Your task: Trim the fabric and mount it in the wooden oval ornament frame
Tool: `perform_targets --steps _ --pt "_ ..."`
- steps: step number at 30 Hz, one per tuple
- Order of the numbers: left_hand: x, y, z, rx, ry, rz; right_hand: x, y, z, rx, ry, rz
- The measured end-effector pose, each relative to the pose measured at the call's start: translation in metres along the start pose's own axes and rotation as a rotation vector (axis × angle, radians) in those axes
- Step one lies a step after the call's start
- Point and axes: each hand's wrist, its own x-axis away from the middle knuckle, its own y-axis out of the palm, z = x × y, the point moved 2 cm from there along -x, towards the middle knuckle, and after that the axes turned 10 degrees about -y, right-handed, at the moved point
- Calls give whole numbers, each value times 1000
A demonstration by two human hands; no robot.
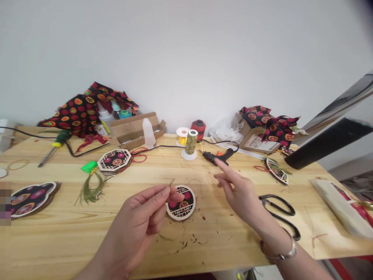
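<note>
My left hand [145,210] is closed in a pinch, and a short olive thread end [171,181] sticks up from between thumb and forefinger. Just behind its fingertips a round ornament [186,202] lies flat, with a pale lattice frame over dark patterned fabric; the fingers hide its left part. My right hand [237,190] is raised over the table, index finger stretched out and the other fingers loosely bent. I see nothing held in it. Its index fingertip appears in front of a black glue gun [220,155]. Black-handled scissors [279,206] lie beside the right wrist, partly covered.
At the back stand an olive thread spool [191,143], a yellow spool [182,136] and a red spool [198,128]. An octagonal ornament [114,160] and a green tassel [91,188] lie left, near a screwdriver [54,146]. A black cylinder [329,142] leans at right.
</note>
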Motion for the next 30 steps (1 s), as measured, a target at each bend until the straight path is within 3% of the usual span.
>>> perform_targets --steps 4,9,12,24,30 --pt "2 2 2 0 4 20 1 2 -6 285 -142 -31" --pt "4 3 3 10 3 46 1 9 -15 169 -103 -276" --pt "2 1 0 6 -1 18 0 15 -21 192 -121 -350" --pt "3 2 0 12 -4 38 -5 35 -23 255 -112 -376" --pt "2 4 8 -45 55 69 -20 13 -26 -47 -84 -284"
